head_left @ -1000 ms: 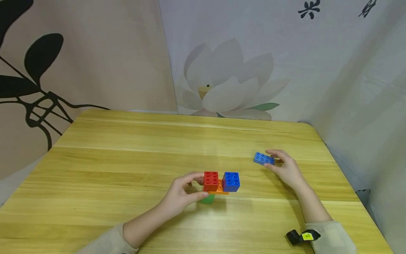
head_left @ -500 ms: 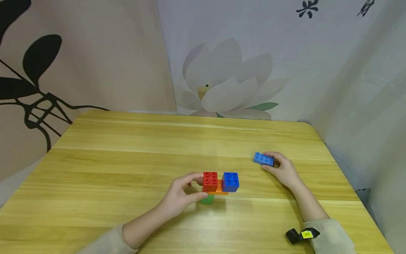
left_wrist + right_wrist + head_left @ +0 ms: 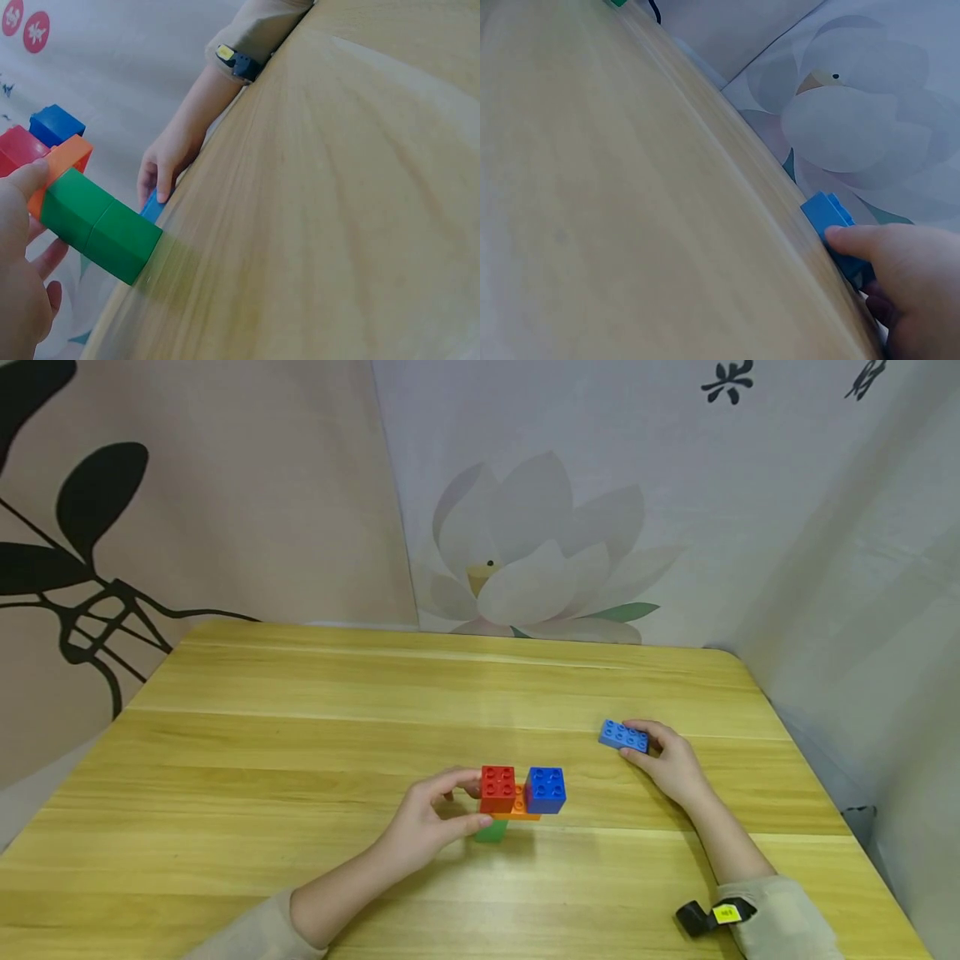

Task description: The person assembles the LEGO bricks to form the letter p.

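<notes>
My left hand (image 3: 423, 818) grips a stack of toy building bricks from its left side, thumb in front. Two green bricks (image 3: 101, 225) form the lower column, standing on the table. Across them lies an orange brick (image 3: 521, 806), with a red brick (image 3: 498, 789) on its left end and a dark blue brick (image 3: 547, 790) on its right end. Farther back and to the right, my right hand (image 3: 671, 766) pinches a lighter blue eight-stud brick (image 3: 622, 736) by its right end. That brick sits on the table in the right wrist view, too, with my thumb along its side.
The wooden table (image 3: 300, 710) spreads around both hands. A printed curtain (image 3: 540, 527) hangs behind its far edge, and more fabric hangs along the right side. A black strap device (image 3: 716, 917) sits at the right wrist.
The right thumb and fingers have closed in on the lighter blue brick, which stays in nearly the same spot. The left hand and its stack have hardly moved.
</notes>
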A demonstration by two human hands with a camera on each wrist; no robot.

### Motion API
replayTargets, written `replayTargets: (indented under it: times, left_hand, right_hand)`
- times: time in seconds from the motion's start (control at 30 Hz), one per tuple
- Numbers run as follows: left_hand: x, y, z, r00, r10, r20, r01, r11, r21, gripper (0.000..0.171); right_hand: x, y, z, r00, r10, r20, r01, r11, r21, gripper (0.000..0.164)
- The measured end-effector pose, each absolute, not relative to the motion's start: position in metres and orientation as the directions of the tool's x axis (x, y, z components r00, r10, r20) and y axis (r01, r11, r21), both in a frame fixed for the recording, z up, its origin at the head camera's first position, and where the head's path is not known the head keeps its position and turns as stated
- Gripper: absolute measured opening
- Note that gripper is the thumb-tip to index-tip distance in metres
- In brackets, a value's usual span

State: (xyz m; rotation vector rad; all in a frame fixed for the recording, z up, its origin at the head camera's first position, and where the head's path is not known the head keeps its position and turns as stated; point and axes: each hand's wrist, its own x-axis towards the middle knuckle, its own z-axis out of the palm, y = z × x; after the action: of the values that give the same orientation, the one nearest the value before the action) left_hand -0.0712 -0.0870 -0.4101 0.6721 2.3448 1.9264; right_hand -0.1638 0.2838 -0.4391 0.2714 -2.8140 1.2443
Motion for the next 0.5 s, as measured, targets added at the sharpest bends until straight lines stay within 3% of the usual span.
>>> replayTargets:
  times: [0.5]
  left_hand:
    - [-0.0716,-0.0869,-0.4115,-0.911,0.343,0.228,0.288,0.137,0.948,0.042]
  right_hand:
    - [-0.1604,0.2826,-0.4381,-0.984,-0.104,0.145,-0.176,0.693,-0.699,0.043]
